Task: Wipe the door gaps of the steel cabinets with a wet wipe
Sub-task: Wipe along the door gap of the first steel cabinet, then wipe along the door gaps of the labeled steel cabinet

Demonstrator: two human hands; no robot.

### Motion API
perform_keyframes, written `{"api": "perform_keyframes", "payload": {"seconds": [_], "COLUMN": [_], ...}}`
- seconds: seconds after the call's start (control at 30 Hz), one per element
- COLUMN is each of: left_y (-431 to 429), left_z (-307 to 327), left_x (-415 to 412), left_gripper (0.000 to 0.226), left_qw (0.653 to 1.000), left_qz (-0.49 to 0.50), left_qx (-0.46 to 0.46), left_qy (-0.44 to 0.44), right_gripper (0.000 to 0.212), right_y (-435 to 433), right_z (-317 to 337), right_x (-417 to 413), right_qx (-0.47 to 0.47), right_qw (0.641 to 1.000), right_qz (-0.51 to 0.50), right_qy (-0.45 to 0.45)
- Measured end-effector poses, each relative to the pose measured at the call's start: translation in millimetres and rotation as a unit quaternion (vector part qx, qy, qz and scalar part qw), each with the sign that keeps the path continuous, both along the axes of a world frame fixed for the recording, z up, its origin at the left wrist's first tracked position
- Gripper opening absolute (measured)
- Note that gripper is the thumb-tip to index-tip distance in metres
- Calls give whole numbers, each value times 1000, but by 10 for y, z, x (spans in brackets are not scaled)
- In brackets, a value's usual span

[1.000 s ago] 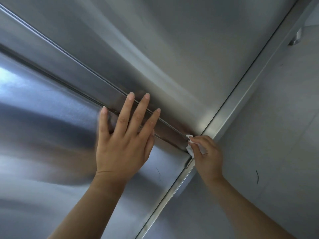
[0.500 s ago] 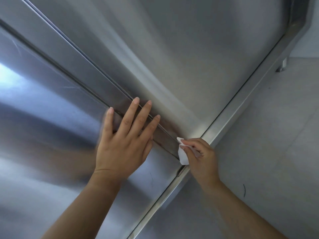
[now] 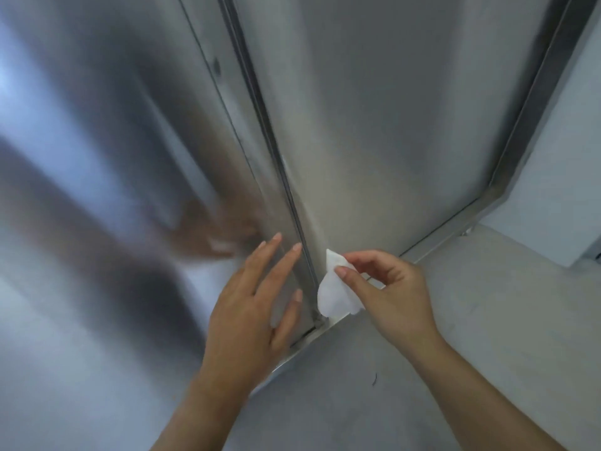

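On the left stands the wide steel door point(image 3: 97, 190), blurred and shining, and I see in it a dim reflection of a hand. In front of its lower part is the left hand point(image 3: 250, 307), open, with the fingers spread and holding nothing; whether the palm touches the steel or only hovers just before it, I cannot tell.

Just to the right of these fingers runs the door gap point(image 3: 276, 151), a dark line from the top of the cabinet down to the bottom rail point(image 3: 439, 236) beside the floor point(image 3: 422, 336). The wet wipe point(image 3: 331, 294) is beside the lowest part of this gap, just above the bottom rail, and it seems to hang a little away from the metal. The right hand point(image 3: 387, 294) pinches it between the thumb and the fingertips.

I judge that the wipe stands at the bottom end of this gap, so either a pass ends here or one begins. No trace of wetness shows on the steel, so I cannot say how much is cleaned. The frame edge point(image 3: 533, 92) on the right, and any other gaps, may remain.
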State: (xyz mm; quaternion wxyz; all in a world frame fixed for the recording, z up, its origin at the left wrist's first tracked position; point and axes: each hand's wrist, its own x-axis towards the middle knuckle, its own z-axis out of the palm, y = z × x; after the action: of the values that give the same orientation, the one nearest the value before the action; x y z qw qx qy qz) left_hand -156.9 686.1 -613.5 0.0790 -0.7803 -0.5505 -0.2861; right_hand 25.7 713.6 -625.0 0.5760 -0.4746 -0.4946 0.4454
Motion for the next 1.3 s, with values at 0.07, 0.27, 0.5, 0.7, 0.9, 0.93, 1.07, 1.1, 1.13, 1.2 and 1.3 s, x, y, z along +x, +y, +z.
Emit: {"api": "perform_keyframes", "payload": {"seconds": [0.07,0.27,0.5,0.7,0.9,0.93,1.07,1.1,1.13,1.2,1.3], "left_y": [-220,-600,-841,-1065,-1473,-1551,-1893,-1991,-2094,-2332,-2736], "left_z": [441,2372,4904,6125,6381,6394,6451,6457,6461,6477,6536], "left_x": [79,173,67,265,654,689,636,582,521,363,87], "left_gripper": [48,45,48,45,22,18,18,18,17,22,25], "left_qw": [993,929,886,865,846,837,815,810,803,789,761], "left_qz": [12,20,-18,-11,105,126,220,240,259,293,333], "left_qx": [-21,-92,-162,-110,18,33,99,109,115,129,144], "left_qy": [-117,-359,-435,-490,-522,-531,-526,-524,-524,-524,-537], "right_gripper": [20,24,27,22,17,16,16,17,17,16,17], "right_y": [-111,-376,-663,-824,-1008,-1049,-1192,-1238,-1292,-1437,-1691], "right_z": [659,2855,5247,6369,6591,6585,6615,6631,6651,6699,6750], "right_x": [56,-18,-225,-194,-123,-131,-246,-301,-360,-518,-842], "right_qx": [-12,-46,-31,6,16,17,27,28,29,37,46], "right_qw": [1000,994,986,974,950,945,927,921,915,904,885], "right_qz": [17,93,158,218,296,312,369,384,398,425,462], "right_qy": [-24,34,47,58,100,97,60,55,49,37,30]}}
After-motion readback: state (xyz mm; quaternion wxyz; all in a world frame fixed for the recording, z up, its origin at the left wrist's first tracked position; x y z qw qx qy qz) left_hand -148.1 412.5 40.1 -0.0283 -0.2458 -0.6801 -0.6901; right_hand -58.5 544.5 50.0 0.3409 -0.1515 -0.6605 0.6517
